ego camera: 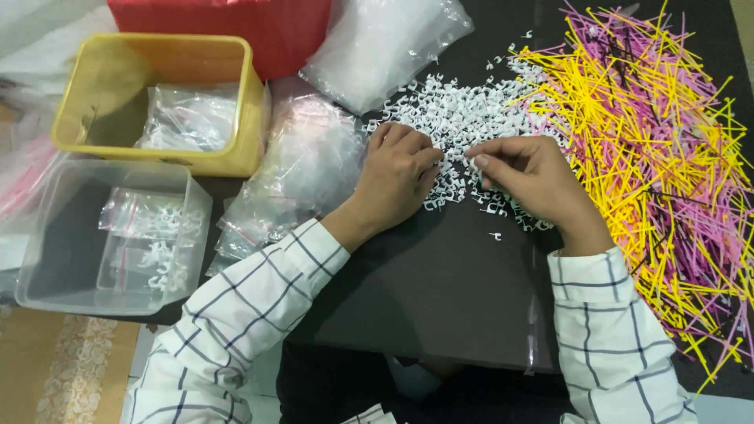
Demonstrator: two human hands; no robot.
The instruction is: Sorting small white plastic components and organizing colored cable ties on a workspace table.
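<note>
White plastic clips (459, 118), small and hook-shaped, lie in a loose heap on the dark work surface (440, 290), toward its far edge and about midway across. The heap has no single heading; the clips point every way, and the spread itself runs longest from the far side down toward the person, thinning to a few strays near the hands.

Left hand (397, 177) lies palm down on the near-left fringe of the heap, fingers curled and bunched over some clips, knuckles aimed toward the far right corner. Whether it actually grips any clips cannot be told.

Right hand (530, 177) sits just right of it, thumb and forefinger pinched together at the tips, pointing left toward the other hand. What lies in the pinch is too small to make out. Both wrists wear white sleeves with dark checks.

Along the right edge spreads a thick tangle of yellow and pink plastic strips (660, 141), their long axes mostly slanting from far left to near right. Clear plastic bags (310, 169) pile up left of the heap. Beyond the left edge stand a yellow bin (251, 118) and a clear tub (196, 235), each holding small filled bags. A red box (259, 31) sits at the far edge.
</note>
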